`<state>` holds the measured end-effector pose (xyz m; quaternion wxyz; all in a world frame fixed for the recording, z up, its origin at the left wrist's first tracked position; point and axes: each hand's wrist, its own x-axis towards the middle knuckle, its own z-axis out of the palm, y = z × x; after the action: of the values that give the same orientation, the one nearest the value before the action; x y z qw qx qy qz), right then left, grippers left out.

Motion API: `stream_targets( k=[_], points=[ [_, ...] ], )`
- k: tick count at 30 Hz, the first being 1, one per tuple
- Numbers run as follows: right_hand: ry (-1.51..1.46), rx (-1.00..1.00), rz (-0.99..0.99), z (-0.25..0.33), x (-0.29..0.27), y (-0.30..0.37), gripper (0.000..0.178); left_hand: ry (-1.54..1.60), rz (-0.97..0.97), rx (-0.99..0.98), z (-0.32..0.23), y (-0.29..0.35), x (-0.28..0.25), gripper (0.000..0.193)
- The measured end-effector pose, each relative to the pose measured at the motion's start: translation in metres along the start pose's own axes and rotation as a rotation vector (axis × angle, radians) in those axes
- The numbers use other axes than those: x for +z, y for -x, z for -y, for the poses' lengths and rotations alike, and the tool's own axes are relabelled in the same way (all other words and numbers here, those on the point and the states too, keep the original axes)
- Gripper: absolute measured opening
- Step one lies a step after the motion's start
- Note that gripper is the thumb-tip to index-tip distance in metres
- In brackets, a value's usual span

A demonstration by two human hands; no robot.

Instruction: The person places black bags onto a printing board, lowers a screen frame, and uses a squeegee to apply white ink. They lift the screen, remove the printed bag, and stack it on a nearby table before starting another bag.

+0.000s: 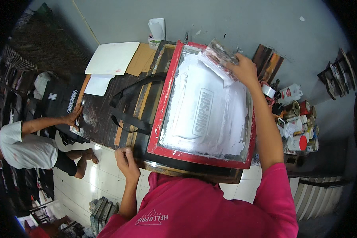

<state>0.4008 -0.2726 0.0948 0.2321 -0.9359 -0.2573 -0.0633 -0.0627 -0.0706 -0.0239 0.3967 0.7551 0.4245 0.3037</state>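
Slanting toward the frame's far right corner, the squeegee (220,55) sits pinched in the right hand (245,70) fingers; left hand (127,160) fingers press together on the counter (103,119) edge.

The screen-printing frame (161,119) has a red border and lies flat on the dark wooden table, its mesh smeared thickly with white ink around a paler lettered stencil patch at the centre. The squeegee (219,59), a wide blade coated in white ink, rests tilted on the mesh at the frame's far right corner. A black bag lies under the frame, its black straps (129,113) spreading out to the left.
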Motion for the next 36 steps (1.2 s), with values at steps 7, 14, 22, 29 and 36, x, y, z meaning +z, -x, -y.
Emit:
stream_targets(
  k=[7, 14, 22, 29, 36],
  points=[
    [0.142, -0.065, 0.172, 0.008, 0.048, -0.077, 0.060, -0.258, -0.185, 0.333, 0.017, 0.004, 0.028, 0.051],
    [0.250, -0.296, 0.278, 0.021, 0.060, -0.098, 0.060, -0.232, -0.148, 0.257, 0.016, 0.003, 0.028, 0.054],
    [0.122, -0.811, 0.269, 0.032, 0.066, -0.059, 0.038, -0.201, -0.168, 0.261, 0.018, 0.000, 0.030, 0.050],
    [-0.167, -1.182, 0.293, 0.065, 0.074, 0.021, 0.031, -0.227, -0.157, 0.253, 0.021, -0.001, 0.032, 0.051],
    [-0.229, -1.324, 0.423, 0.096, 0.074, 0.086, 0.029, -0.189, -0.186, 0.257, 0.020, 0.002, 0.033, 0.052]
  ],
)
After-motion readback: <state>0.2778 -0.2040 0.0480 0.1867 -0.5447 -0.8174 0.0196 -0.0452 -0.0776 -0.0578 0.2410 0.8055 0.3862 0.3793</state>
